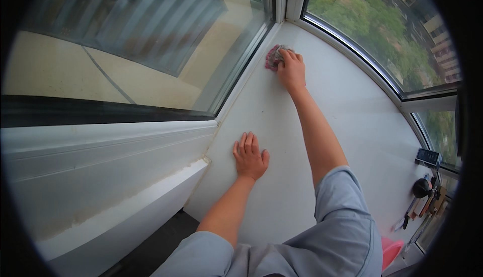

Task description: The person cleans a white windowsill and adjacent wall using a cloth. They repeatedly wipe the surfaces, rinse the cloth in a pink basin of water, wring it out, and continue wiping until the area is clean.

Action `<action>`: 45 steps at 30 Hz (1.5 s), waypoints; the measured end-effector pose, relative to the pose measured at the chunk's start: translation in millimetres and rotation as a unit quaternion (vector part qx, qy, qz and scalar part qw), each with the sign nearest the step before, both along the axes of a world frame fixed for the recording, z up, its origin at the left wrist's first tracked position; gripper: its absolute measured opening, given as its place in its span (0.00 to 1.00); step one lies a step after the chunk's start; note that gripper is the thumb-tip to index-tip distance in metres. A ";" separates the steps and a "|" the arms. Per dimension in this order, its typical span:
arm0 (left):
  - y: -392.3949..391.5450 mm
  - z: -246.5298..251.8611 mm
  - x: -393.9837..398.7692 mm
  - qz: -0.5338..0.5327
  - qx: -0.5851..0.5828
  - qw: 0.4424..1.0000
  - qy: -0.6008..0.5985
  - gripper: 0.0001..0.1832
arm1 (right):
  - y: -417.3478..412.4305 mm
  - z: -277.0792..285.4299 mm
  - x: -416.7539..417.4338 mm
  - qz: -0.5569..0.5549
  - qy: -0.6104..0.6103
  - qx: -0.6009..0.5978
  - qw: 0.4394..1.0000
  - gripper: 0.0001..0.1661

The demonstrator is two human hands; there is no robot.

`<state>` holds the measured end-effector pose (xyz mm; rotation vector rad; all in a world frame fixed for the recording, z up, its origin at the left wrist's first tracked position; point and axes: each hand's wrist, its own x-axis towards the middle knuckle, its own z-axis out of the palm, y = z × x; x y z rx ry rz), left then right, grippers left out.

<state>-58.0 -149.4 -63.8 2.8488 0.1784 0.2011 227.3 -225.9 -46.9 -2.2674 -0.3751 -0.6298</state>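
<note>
A crumpled cloth (pixel 272 56), greyish with a red-pink edge, lies bunched under the fingers of my right hand (pixel 292 69). It rests on the white windowsill (pixel 279 126) near the far corner, where the two window frames meet. My right arm is stretched out to reach it. Closer to me, my left hand (pixel 250 158) is laid flat on the same sill with its fingers apart, holding nothing. A small dark speck (pixel 262 111) shows on the sill between the two hands.
Window panes stand on the left (pixel 181 50) and right (pixel 369 39). A white wall ledge (pixel 132 209) runs along the left. At the right end are a small dark-screened device (pixel 428 157), a black round object (pixel 421 188), several books or papers (pixel 419 206) and a pink plastic container (pixel 392 252).
</note>
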 end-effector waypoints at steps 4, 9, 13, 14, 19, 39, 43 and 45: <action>-2.1 -1.4 -0.2 -0.003 0.000 1.000 0.001 0.34 | 51.8 -18.4 -16.2 0.023 0.023 -0.038 0.999 0.10; -0.8 -1.0 -3.0 0.006 0.012 1.000 0.007 0.35 | 71.9 -6.1 -75.9 0.102 0.077 -0.115 0.985 0.11; 1.5 -4.0 -4.3 0.008 0.051 0.998 0.044 0.35 | 86.8 3.9 -132.6 0.201 0.131 -0.112 0.964 0.12; 2.7 -4.9 -3.0 0.005 0.019 0.999 0.040 0.36 | 89.3 8.2 -147.2 0.241 0.178 -0.122 0.946 0.13; 3.1 -2.1 4.2 0.015 0.013 0.994 0.109 0.35 | 72.0 44.0 -138.8 0.323 0.447 0.093 0.829 0.12; 4.3 -0.5 4.2 -0.019 0.034 0.999 0.010 0.34 | 18.4 -20.6 78.4 0.036 0.080 -0.030 0.996 0.12; 5.2 -0.1 3.3 -0.012 0.037 0.999 0.013 0.34 | 0.1 -3.9 36.8 0.323 0.232 -0.038 0.917 0.10; 7.9 0.6 2.6 -0.009 0.043 0.999 0.010 0.34 | 1.4 7.8 46.9 0.179 0.273 0.120 0.938 0.10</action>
